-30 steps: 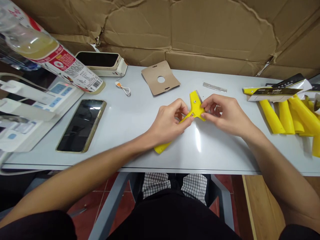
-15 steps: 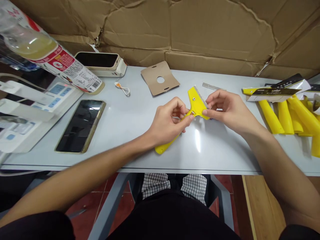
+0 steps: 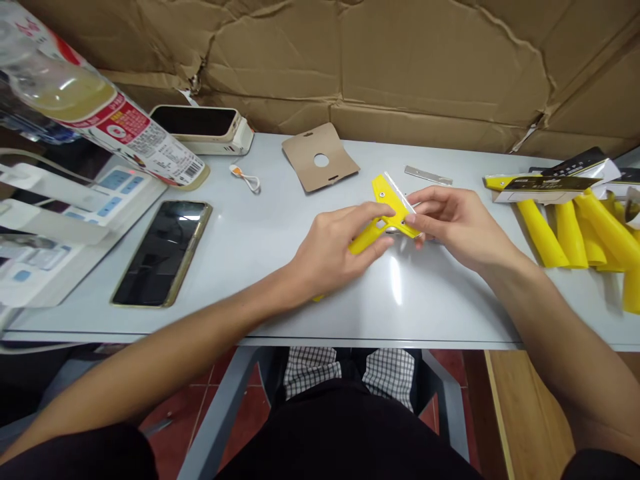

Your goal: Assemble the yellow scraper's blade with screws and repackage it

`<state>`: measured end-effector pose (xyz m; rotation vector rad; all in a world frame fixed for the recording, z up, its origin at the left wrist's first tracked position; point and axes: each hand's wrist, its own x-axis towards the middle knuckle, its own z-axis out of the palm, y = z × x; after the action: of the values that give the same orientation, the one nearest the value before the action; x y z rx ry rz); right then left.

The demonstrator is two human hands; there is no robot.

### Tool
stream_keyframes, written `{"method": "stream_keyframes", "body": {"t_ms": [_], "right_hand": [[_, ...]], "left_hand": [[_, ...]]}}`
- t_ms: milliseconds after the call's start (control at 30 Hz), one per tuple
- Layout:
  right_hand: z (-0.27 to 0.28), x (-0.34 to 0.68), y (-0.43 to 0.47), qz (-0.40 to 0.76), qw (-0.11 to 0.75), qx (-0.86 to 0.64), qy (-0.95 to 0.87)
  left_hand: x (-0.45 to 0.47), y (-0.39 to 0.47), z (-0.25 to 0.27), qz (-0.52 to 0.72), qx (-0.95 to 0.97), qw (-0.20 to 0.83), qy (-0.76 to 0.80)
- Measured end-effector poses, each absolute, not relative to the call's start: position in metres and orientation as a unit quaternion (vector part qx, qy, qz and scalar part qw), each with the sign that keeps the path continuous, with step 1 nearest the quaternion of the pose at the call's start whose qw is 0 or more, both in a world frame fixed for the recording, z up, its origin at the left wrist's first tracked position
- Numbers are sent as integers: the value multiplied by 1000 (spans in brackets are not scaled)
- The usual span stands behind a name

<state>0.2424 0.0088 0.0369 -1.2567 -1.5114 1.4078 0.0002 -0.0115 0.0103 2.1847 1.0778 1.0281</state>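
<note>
A yellow scraper (image 3: 379, 190) with a thin metal edge lies tilted between my hands, its head pointing away from me. My left hand (image 3: 340, 243) is around the handle, with the forefinger laid along the head and the thumb on the near side. The thumb and fingers of my right hand (image 3: 445, 213) pinch the right corner of the head by the metal edge. Part of the handle is hidden under my left palm. A loose metal blade (image 3: 429, 175) lies on the table just beyond my right hand.
A folded brown card (image 3: 306, 167) with a round hole lies behind the scraper. Several yellow scrapers (image 3: 570, 233) and printed cards are piled at the right. To the left are a phone (image 3: 163, 253), a short cable (image 3: 245, 177), a leaning bottle (image 3: 145, 140) and a power strip (image 3: 85, 233).
My left hand has opened from a pinch at the neck and spread its forefinger over the scraper's head. The head has turned slightly, and my right hand has shifted a little toward me.
</note>
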Motion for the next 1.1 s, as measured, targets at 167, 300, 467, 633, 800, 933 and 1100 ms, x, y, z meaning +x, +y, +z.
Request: {"method": "stream_keyframes", "body": {"t_ms": [167, 300, 467, 633, 800, 933, 1100], "right_hand": [[36, 242, 6, 560, 360, -473, -577], [37, 241, 5, 566, 361, -474, -570], [37, 241, 5, 559, 365, -476, -572], [37, 241, 6, 557, 363, -469, -581], [37, 242, 7, 535, 357, -467, -606], [45, 253, 8, 382, 349, -507, -690], [60, 283, 15, 99, 209, -500, -834]], "left_hand": [[-5, -12, 7, 353, 853, 167, 346], [-7, -10, 3, 346, 863, 129, 344], [-6, -10, 7, 367, 861, 120, 330], [-7, -10, 6, 360, 861, 128, 336], [-8, -7, 4, 358, 860, 134, 337], [-5, -8, 12, 375, 800, 275, 380], [-5, 0, 24, 376, 582, 601, 399]]}}
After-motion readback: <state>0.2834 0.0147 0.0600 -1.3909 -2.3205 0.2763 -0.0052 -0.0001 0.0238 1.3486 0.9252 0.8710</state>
